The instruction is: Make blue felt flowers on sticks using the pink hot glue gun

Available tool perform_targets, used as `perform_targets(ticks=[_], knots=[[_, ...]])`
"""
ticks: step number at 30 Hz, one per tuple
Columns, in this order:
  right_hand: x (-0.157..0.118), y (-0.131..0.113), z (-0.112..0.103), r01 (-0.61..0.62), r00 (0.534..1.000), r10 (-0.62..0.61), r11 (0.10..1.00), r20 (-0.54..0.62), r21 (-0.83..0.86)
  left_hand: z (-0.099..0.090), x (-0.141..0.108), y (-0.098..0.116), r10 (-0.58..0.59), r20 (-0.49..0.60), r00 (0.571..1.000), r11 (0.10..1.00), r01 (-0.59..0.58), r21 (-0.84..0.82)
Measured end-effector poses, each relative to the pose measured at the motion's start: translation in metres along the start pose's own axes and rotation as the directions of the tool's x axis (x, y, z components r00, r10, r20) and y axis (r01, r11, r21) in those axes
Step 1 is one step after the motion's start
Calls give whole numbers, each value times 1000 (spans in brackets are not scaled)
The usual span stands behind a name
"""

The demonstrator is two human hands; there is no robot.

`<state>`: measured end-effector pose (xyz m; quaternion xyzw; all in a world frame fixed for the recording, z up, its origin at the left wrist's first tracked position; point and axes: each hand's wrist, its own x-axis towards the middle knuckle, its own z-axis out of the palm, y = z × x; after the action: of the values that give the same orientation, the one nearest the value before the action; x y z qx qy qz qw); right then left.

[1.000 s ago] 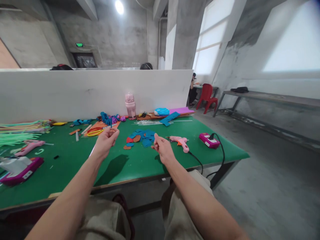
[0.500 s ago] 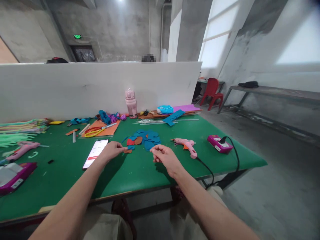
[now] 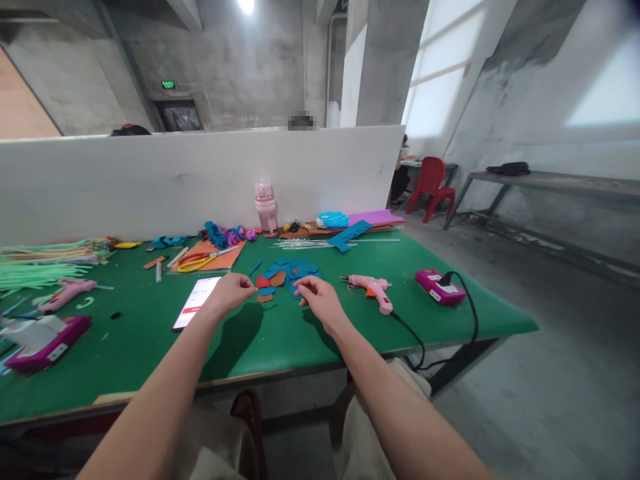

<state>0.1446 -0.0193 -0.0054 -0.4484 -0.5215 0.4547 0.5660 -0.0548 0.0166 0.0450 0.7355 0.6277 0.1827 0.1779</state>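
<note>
One head-worn view, looking forward and down across the table point(image 3: 150, 353).
From above the person's lap point(image 3: 225, 460), just behind the table's near edge, the camera faces the white partition point(image 3: 200, 173) at the far edge. The left hand point(image 3: 235, 291) and right hand point(image 3: 320, 300) are close, near mid-view; the wide view takes in the near right corner and, well beyond, the concrete wall point(image 3: 240, 67).

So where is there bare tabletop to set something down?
Green tabletop lies bare between the flat blue and orange scraps and the near edge, and, bar small bits, between the white-screened phone and the left magenta plastic box. It is crowded along the white partition.
</note>
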Motion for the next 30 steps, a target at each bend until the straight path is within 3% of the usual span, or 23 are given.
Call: perform_targets(ticks=[3, 6, 9, 12, 14, 17, 22, 26, 30], knots=[[-3, 1, 5, -20, 999, 22, 999, -48, 27, 20, 15, -9, -81, 13, 997, 993, 79, 92], [-6, -3, -2, 10, 998, -8, 999, -69, 34, 31, 20, -14, -53, 8, 999, 995, 52, 83], [-6, -12, -24, 71, 979, -69, 997, -191, 4, 26, 14, -15, -21, -2, 1000, 998, 21, 59], [-5, -18, -48, 56, 948, -36, 997, -317, 53, 13, 4, -15, 86, -8, 996, 995, -86, 51], [-6, -19, -56, 26, 954, -1, 997, -299, 79, 8, -1, -13, 209, -12, 978, 977, -208, 44], [-7, -16, -55, 16, 972, -3, 999, -235, 52, 9, -5, -7, 277, 18, 961, 961, -277, 14], [-5, -5, -51, 50, 969, -92, 982, -227, -184, 19, -3, -2, 278, 53, 959, 957, -272, -101], [17, 2, -52, 73, 973, -186, 808, -137, -585, 19, 0, -7, 142, 31, 989, 985, -138, -106], [55, 5, -38, 102, 984, -176, 701, -32, -705, 19, -1, -11, 139, -51, 989, 987, -142, -72]])
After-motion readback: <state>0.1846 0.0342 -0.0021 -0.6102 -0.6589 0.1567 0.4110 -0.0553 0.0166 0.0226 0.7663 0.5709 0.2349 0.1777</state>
